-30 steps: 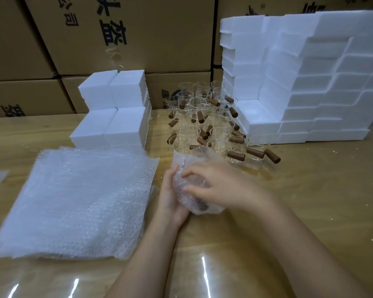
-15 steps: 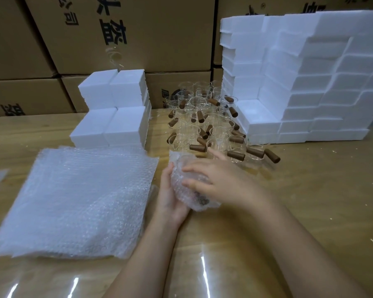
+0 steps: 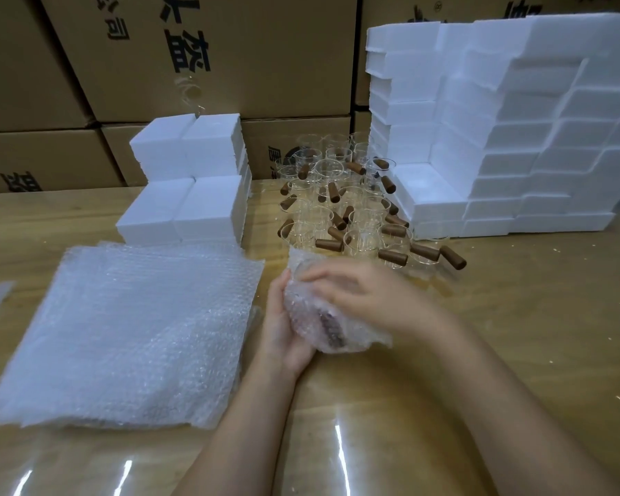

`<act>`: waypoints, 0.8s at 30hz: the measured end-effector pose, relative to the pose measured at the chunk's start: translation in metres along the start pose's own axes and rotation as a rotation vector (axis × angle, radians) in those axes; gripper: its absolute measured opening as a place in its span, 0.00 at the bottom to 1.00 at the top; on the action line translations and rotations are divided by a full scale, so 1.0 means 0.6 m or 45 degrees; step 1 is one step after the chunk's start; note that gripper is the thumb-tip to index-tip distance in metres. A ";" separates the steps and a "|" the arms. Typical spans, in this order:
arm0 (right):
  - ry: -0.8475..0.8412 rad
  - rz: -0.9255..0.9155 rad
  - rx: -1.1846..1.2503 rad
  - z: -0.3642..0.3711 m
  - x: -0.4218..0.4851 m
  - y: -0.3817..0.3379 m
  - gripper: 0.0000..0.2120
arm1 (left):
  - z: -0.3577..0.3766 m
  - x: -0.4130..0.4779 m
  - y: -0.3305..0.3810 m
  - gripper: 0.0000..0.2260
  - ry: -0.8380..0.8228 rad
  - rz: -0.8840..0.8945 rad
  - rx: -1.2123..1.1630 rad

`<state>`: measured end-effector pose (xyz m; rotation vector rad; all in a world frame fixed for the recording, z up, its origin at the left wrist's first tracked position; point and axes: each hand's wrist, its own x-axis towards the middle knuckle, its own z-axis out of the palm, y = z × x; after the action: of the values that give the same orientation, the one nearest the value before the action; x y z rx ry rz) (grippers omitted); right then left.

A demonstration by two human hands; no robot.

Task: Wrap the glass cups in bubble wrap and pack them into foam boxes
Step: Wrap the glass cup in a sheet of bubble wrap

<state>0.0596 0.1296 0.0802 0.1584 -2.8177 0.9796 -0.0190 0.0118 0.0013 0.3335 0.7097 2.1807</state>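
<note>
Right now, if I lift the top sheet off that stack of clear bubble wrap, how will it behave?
Probably floppy: the stack of clear bubble wrap sheets shows rumpled, sagging edges. Likely very light, being thin air-filled film. Sheets lie loosely overlapped, so a neighbour might drag along.

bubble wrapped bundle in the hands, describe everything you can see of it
The bundle is a lumpy, rounded wad of clear, crinkled bubble wrap, with a loose corner sticking up at its far end. A dark brown handle shows dimly through it; the glass itself cannot be made out. The left hand cradles its left side, the right hand curls over its top, slightly blurred. Whether it touches the wooden table is unclear.
</note>
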 end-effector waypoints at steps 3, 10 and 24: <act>0.224 0.013 0.189 -0.048 -0.014 0.021 0.20 | -0.002 0.002 0.003 0.21 -0.001 0.034 -0.189; -0.270 0.107 0.031 -0.047 -0.016 0.027 0.17 | -0.001 0.003 0.006 0.29 0.058 -0.079 -0.242; 0.408 0.401 -0.016 0.024 0.014 0.022 0.11 | 0.015 -0.001 -0.008 0.38 -0.117 -0.096 0.175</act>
<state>0.0478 0.1304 0.0625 -0.4188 -2.5938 0.9452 -0.0117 0.0173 0.0055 0.4672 0.8098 2.0371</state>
